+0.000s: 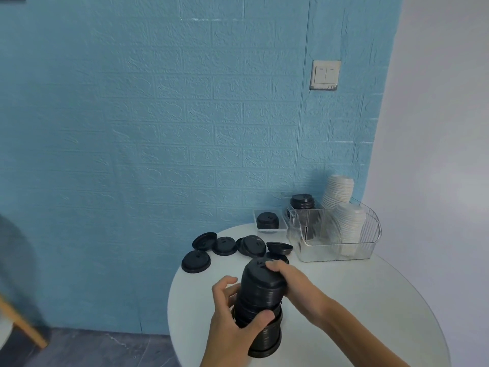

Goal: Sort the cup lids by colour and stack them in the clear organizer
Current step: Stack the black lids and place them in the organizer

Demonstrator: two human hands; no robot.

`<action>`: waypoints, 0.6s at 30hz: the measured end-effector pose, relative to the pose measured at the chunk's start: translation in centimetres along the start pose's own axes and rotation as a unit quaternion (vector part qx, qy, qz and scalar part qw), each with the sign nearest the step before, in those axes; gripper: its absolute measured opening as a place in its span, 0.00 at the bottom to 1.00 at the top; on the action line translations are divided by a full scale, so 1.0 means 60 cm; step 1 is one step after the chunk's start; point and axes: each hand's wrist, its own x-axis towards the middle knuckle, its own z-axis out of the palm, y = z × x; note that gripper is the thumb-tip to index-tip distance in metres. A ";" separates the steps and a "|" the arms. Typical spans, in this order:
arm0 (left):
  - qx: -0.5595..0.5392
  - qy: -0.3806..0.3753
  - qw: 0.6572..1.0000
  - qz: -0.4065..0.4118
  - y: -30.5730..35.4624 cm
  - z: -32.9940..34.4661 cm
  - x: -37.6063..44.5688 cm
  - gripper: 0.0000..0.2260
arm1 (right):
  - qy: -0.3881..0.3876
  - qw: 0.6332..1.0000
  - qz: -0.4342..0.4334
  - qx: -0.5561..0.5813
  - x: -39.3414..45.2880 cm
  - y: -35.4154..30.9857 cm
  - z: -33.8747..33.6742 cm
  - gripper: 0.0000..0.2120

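Step in hand, as judged: gathering black lids into one column before transfer. The left hand (pixel 232 311) has its grip curled round the lower part of the black lid stack (pixel 260 305), thumb across the front; the right hand (pixel 288 280) clasps the upper part, fingertips on the top lid. The stack leans, held over the near side of the round white counter (pixel 370 300). From the stack, loose black lids (pixel 196 261) lie at 10 to 12 o'clock, some overlapping, one tilted on edge. A small clear tray (pixel 270 229) with a short black pile sits at 12 o'clock. The clear organizer (pixel 334 231) stands at 1 o'clock against the blue wall, holding white lid stacks (pixel 349 223) on its right side and a black pile (pixel 302 201) at its rear left. The next move likely calls for squaring the column, then carrying it to the black side. The loose lids lie across that path; the leaning white stacks crowd the organizer.
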 end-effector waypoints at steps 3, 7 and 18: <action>0.006 -0.010 1.000 0.023 -0.004 -0.003 0.002 0.44 | -0.006 0.998 0.001 -0.057 -0.004 0.002 0.011 0.24; 0.050 -0.020 0.996 0.065 -0.006 -0.002 0.005 0.40 | -0.004 0.997 -0.036 -0.065 -0.010 -0.006 0.014 0.11; 0.064 -0.042 0.993 0.086 -0.004 0.015 0.016 0.32 | 0.014 0.973 -0.181 -0.144 -0.028 0.013 0.020 0.17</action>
